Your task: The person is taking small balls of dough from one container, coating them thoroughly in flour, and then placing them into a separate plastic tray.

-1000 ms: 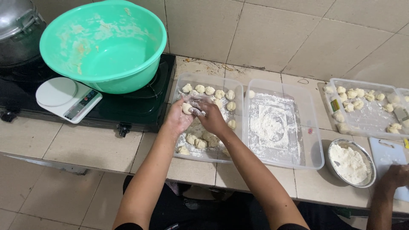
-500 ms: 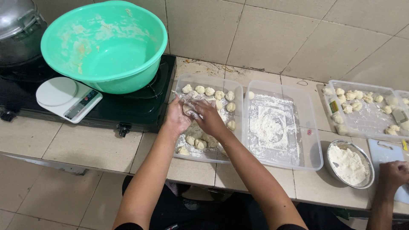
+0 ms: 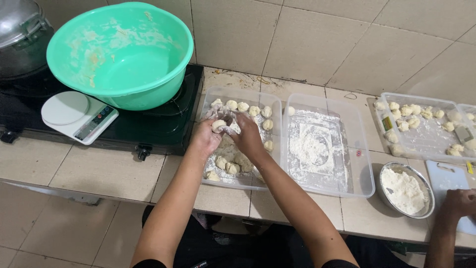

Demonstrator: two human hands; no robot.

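Both my hands meet over a clear plastic tray (image 3: 275,130) that holds several small dough balls (image 3: 254,110) on flour. My left hand (image 3: 207,136) cups one dough ball (image 3: 218,125) from the left. My right hand (image 3: 246,135) presses against the same ball with floury fingers. More dough balls lie in the tray's near end (image 3: 225,166), below my wrists.
A second clear tray (image 3: 359,183) dusted with flour stands right of the first. A metal bowl of flour (image 3: 404,191), a third tray of dough balls (image 3: 421,126) and a white cutting board (image 3: 448,173) lie further right, where another person's hand (image 3: 458,201) rests. A green basin (image 3: 121,52), a white scale (image 3: 78,115) and a metal pot (image 3: 20,34) sit on the black stove at left.
My hands have stayed over the tray and kept turning the dough ball between them. The other person's hand at the right edge has shifted slightly.
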